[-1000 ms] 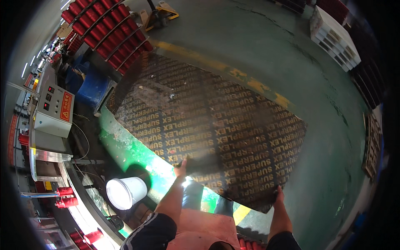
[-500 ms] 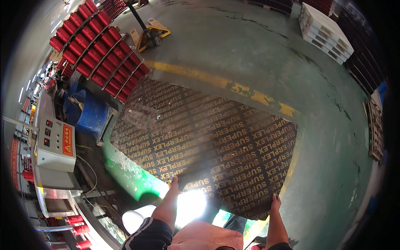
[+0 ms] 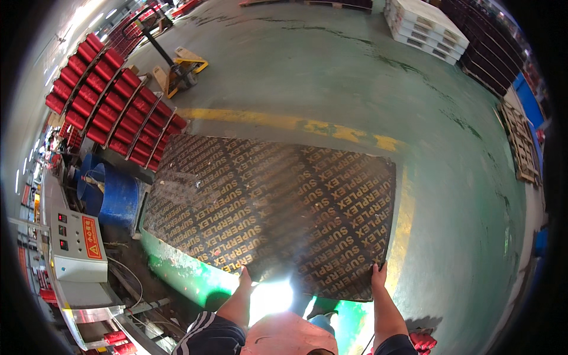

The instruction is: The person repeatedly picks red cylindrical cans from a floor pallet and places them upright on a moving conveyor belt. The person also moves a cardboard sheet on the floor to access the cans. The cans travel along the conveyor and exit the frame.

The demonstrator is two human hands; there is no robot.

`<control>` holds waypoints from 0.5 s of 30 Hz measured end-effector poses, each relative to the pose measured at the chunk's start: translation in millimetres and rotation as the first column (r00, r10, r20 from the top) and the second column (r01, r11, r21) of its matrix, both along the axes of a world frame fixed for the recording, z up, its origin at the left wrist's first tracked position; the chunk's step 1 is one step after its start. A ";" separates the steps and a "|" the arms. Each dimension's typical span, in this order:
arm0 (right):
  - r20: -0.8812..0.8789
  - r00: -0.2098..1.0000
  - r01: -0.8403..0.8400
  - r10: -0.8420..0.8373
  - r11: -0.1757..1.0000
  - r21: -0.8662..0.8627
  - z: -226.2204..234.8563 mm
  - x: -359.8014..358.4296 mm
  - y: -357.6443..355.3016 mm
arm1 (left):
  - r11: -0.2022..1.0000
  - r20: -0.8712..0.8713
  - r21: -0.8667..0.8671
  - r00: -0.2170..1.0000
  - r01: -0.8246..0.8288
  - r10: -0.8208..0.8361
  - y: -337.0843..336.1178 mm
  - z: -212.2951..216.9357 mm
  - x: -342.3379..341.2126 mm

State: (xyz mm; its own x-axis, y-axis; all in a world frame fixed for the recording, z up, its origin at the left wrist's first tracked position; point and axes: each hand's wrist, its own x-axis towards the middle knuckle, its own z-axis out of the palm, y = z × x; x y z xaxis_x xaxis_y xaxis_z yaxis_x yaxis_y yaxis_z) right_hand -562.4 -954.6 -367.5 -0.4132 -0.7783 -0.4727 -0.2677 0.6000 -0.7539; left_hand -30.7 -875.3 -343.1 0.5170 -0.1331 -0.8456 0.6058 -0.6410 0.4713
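Note:
A large dark brown plywood sheet point(image 3: 284, 201), printed all over with rows of pale yellow lettering, stretches out in front of me. My left hand point(image 3: 244, 278) has its fingers closed on the sheet's near edge, left of centre. At the sheet's near right corner, my right hand point(image 3: 379, 274) grips the right edge. The fingers of both hands are partly hidden by the board. Whether the far side of the sheet touches the floor, I cannot tell.
Stacked red rolls point(image 3: 109, 103) stand far left, beside a pallet jack point(image 3: 180, 71). Blue drums point(image 3: 118, 192) and a grey control box point(image 3: 77, 245) are on the left. White pallets point(image 3: 426, 29) sit far right; a wooden pallet point(image 3: 519, 142) stands at right. Yellow floor line point(image 3: 284, 120) runs beyond the sheet.
The view has turned, so the stacked rolls, pallet jack and white pallets sit further left. The sheet also appears further left and slightly rotated. Both hands keep their hold on it.

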 end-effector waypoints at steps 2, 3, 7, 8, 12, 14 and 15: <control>0.204 0.978 0.047 -0.041 0.999 -0.022 31.4 3.1 -1.1 | 0.999 -0.035 0.047 0.999 -0.001 0.002 1.4 -3.9 2.2; 0.157 0.985 0.081 -0.073 0.996 -0.046 23.1 -2.3 8.1 | 0.994 0.005 0.064 0.996 0.090 -0.090 -8.3 6.5 -2.9; 0.174 0.975 0.157 -0.141 0.984 -0.085 56.1 15.9 59.2 | 0.867 0.129 0.347 0.897 0.357 -0.422 -5.5 27.5 -4.1; 0.157 0.968 0.214 -0.194 0.969 -0.123 34.5 12.7 92.3 | 0.803 0.133 0.388 0.835 0.452 -0.534 -2.6 35.2 -11.6; 0.320 0.876 0.380 -0.361 0.925 0.001 -4.6 -8.9 240.9 | 0.551 -0.046 0.276 0.583 0.787 -0.811 7.8 59.8 -64.0; 0.185 0.848 0.486 -0.496 0.868 0.099 -19.0 -21.9 324.2 | 0.444 -0.090 0.171 0.463 0.880 -0.882 -3.6 85.5 -125.6; 0.090 0.860 0.501 -0.503 0.864 0.049 -13.7 -27.0 360.3 | 0.370 -0.038 0.072 0.374 0.926 -0.927 -0.3 89.5 -146.9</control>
